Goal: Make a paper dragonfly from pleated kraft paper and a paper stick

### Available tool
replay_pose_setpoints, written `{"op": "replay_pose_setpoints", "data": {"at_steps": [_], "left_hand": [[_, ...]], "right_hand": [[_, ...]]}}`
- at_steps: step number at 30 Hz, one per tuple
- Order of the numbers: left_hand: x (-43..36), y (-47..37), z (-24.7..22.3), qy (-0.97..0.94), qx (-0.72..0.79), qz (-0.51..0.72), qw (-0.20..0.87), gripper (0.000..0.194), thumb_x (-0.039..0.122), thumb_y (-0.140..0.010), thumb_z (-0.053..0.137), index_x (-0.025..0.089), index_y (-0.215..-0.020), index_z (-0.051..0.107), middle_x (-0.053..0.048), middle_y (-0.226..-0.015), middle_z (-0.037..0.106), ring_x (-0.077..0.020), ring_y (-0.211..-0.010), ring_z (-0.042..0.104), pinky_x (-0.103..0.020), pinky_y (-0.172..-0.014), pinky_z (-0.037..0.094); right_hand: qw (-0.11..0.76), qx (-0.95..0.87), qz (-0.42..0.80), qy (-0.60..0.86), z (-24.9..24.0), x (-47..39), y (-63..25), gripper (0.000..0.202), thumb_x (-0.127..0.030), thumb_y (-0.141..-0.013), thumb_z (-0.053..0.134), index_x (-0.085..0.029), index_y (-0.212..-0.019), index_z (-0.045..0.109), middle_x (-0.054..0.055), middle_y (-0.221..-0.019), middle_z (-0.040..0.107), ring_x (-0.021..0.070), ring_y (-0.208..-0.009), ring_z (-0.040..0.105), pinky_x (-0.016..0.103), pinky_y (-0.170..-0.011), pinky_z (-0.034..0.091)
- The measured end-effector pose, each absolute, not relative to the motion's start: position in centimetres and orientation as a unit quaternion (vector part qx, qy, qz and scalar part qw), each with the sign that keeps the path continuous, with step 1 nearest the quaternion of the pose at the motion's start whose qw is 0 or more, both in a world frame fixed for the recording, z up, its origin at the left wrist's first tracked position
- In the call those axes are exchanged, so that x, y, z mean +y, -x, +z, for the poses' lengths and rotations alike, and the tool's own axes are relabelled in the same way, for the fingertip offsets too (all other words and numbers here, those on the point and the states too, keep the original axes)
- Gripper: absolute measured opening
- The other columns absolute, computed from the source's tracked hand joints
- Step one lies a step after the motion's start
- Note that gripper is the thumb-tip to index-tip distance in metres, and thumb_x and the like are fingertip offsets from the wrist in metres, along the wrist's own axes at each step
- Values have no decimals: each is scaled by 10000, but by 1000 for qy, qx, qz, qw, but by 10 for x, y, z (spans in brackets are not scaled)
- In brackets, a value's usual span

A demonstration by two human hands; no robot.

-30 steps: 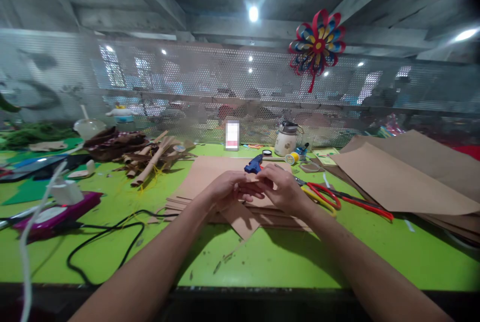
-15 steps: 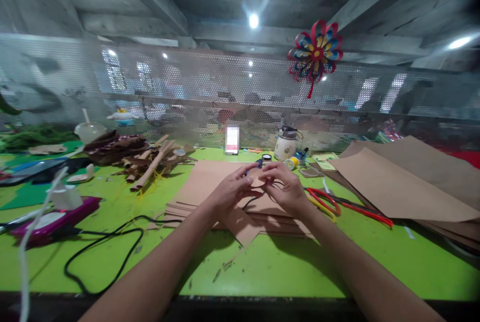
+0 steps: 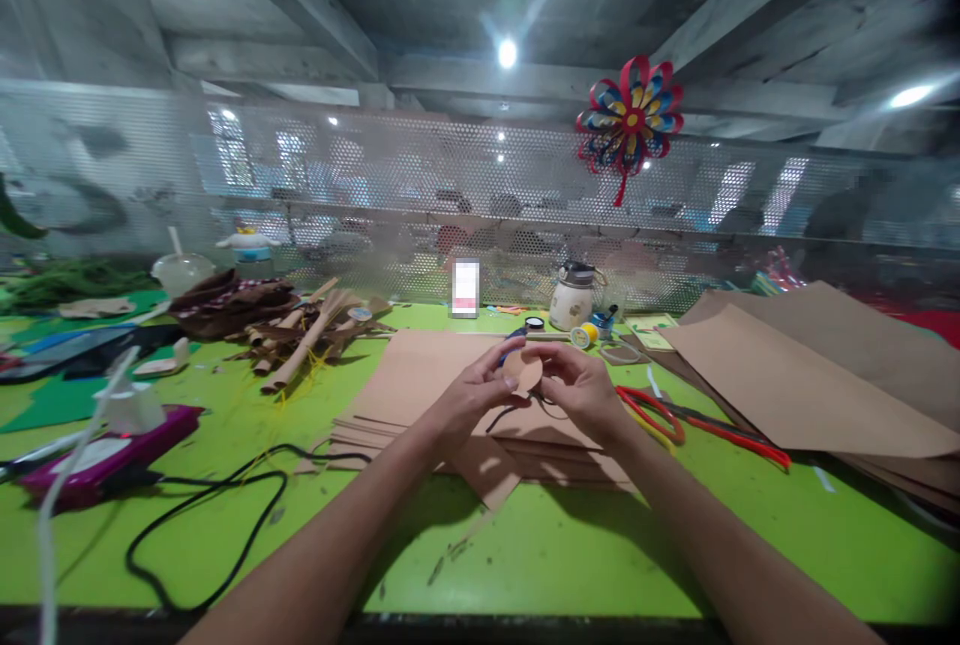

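Observation:
A small rounded piece of tan paper (image 3: 524, 372) is pinched between both hands, above a stack of brown paper sheets (image 3: 409, 365). My left hand (image 3: 474, 393) grips its left side with fingers and thumb. On its right side, my right hand (image 3: 581, 387) is closed on the same piece. A thin dark cord (image 3: 501, 415) lies on the sheets just beneath the hands. One strip of brown paper (image 3: 487, 470) sticks out toward the table's front edge.
Red-handled scissors (image 3: 739, 433) and large brown sheets (image 3: 810, 375) lie to the right. Behind stand a phone (image 3: 465, 288), a white bottle (image 3: 573, 297) and a yellow spool (image 3: 583, 334). A purple power strip (image 3: 112, 455), black cable (image 3: 206, 480) and paper rolls (image 3: 304, 340) are left.
The paper piece now shows more of its flat face between the fingers. My right-hand fingers have shifted slightly around it. The whole view has moved a little, with the scene sitting lower.

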State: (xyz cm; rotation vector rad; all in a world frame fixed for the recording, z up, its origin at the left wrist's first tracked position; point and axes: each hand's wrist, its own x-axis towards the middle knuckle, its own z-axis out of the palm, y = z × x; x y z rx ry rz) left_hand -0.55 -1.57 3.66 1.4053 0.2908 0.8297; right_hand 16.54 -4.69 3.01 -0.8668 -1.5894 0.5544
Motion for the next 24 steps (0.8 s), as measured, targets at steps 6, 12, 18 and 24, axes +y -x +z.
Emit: {"op": "replay_pose_setpoints", "data": {"at_steps": [6,12,18,24], "left_hand": [[-14,0,31,-621,163,414,645,608,260,-776,627,191,-1332,391,-114,-1137,574,-183,-886,586,-374,-851,486],[-11,-4,26,-629,164,438,621,449,304,-774,630,165,-1180,496,-86,-1001,605,-199,-879,585,-400,-822,492],[-11,-2,24,-599,160,424,660,137,268,-805,571,142,-859,566,-40,-851,597,-173,-844,583,-385,-832,491],[-10,1,25,-572,145,378,713,116,207,-806,516,111,-843,568,-101,-846,641,-223,-864,623,-397,-825,471]], "right_hand": [[590,-630,375,338,32,-47,-170,397,-206,-686,664,-186,-1081,626,89,-1057,651,211,-929,606,358,-799,495],[620,-588,355,380,31,-45,-169,196,-319,-737,646,-164,-848,691,42,-779,662,156,-711,594,297,-685,473],[604,-602,325,408,32,-45,-165,189,-345,-700,682,-158,-700,655,5,-674,604,122,-625,539,269,-631,446],[592,-597,364,399,34,-45,-166,245,-388,-713,658,-148,-698,608,-2,-622,575,109,-551,505,252,-545,428]]}}
